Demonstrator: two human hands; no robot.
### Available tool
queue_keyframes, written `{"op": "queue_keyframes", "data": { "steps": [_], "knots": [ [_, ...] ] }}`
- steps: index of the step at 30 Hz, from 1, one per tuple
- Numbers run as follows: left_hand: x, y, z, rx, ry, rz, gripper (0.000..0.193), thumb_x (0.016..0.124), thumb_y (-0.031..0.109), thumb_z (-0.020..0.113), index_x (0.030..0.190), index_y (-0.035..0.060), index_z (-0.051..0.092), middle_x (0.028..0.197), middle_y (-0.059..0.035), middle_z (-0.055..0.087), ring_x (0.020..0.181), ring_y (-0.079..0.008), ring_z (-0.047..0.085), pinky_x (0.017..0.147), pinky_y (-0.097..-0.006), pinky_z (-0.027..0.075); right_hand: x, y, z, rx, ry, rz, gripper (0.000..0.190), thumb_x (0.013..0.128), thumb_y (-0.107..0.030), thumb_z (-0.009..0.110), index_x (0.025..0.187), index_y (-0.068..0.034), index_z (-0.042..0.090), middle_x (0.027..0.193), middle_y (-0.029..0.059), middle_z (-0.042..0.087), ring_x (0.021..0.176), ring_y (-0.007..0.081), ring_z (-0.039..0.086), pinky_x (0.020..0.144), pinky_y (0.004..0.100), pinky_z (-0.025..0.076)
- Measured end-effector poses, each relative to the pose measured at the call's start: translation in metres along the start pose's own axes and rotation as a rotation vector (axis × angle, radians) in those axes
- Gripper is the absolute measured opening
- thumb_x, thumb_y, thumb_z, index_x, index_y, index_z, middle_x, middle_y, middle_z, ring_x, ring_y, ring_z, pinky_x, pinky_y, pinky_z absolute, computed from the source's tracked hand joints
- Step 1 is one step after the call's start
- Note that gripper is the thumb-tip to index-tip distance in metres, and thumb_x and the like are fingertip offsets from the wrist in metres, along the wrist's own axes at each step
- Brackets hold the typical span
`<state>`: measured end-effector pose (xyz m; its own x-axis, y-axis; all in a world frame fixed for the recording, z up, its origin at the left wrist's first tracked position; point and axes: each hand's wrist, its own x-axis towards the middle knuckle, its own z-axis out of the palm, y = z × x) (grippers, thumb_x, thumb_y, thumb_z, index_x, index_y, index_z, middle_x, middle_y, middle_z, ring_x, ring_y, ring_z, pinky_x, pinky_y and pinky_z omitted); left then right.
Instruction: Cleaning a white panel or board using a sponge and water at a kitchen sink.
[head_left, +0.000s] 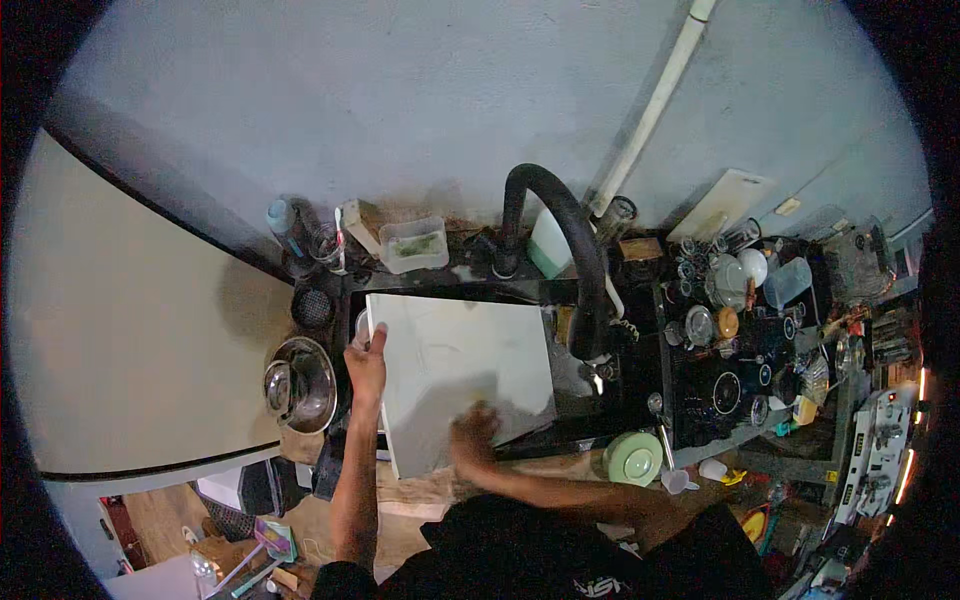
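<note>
A white rectangular board (465, 360) lies tilted across a dark sink below a black flexible faucet (559, 187). My left hand (367, 367) grips the board's left edge, with the thumb on its top face. Over the lower part of the board is my right hand (474, 435), blurred; its fingers are bent, and whether it holds something cannot be made out. Beneath the faucet's spout, to the right of the board, part of the sink basin (626, 390) shows.
Steel bowls (315, 386) stand left of the sink. A clear plastic container (414, 244) sits on the back ledge. Green bowls (634, 457) and a ladle (656, 405) lie at the front right. Glassware and dishes crowd around the black cooktop (731, 390). A white cutting board (721, 202) leans against the wall.
</note>
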<state>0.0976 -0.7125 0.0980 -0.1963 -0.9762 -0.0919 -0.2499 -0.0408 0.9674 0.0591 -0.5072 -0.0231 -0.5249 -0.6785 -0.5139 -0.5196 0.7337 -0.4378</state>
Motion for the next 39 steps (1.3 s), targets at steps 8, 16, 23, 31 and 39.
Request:
{"op": "queue_keyframes", "data": {
  "steps": [8,16,23,31,39],
  "knots": [
    [0.001,-0.009,0.004,-0.05,0.006,0.022,0.034,0.092,0.024,0.067,0.106,-0.0067,0.068,0.09,-0.0053,0.069,0.079,-0.0088,0.057,0.071,-0.0242,0.047,0.004,-0.096,-0.092,0.328,0.342,-0.63,0.069,0.089,-0.009,0.051,0.152,-0.006,0.022,0.157,0.0243,0.014,0.145,0.0452,0.012,0.114,0.0608,0.01],
    [-0.006,0.008,0.007,-0.166,-0.037,-0.015,0.021,0.088,0.008,0.068,0.103,-0.0058,0.068,0.092,-0.007,0.07,0.079,-0.0113,0.062,0.071,-0.0269,0.049,0.223,0.112,-0.017,0.108,0.943,-0.293,0.052,0.084,-0.007,0.052,0.136,-0.004,0.048,0.121,0.0202,0.057,0.122,0.0369,0.048,0.098,0.0476,0.042],
    [-0.008,0.021,0.017,0.013,-0.074,-0.037,0.024,0.092,0.016,0.065,0.101,-0.0061,0.067,0.091,-0.009,0.07,0.078,-0.0121,0.061,0.071,-0.0279,0.049,0.249,0.058,-0.042,0.307,0.578,0.163,0.047,0.091,-0.02,0.048,0.134,0.0,0.045,0.126,0.023,0.053,0.124,0.0397,0.044,0.106,0.0522,0.032],
    [-0.016,0.041,0.02,0.132,-0.093,0.1,0.031,0.098,0.023,0.057,0.101,-0.0072,0.064,0.088,-0.0135,0.069,0.079,-0.015,0.059,0.073,-0.0318,0.048,0.104,-0.134,-0.159,0.512,0.677,-0.721,0.04,0.085,-0.009,0.057,0.124,-0.004,0.052,0.122,0.0204,0.052,0.121,0.0434,0.043,0.102,0.0526,0.032],
    [-0.057,0.09,0.009,0.232,-0.153,0.17,0.028,0.092,0.021,0.066,0.094,-0.0069,0.063,0.079,-0.0141,0.068,0.074,-0.0142,0.061,0.066,-0.0331,0.05,0.172,-0.027,-0.16,0.303,0.961,-0.694,0.016,0.086,-0.009,0.057,0.097,0.001,0.059,0.096,0.0202,0.06,0.091,0.036,0.057,0.08,0.0459,0.045]
  ]
}}
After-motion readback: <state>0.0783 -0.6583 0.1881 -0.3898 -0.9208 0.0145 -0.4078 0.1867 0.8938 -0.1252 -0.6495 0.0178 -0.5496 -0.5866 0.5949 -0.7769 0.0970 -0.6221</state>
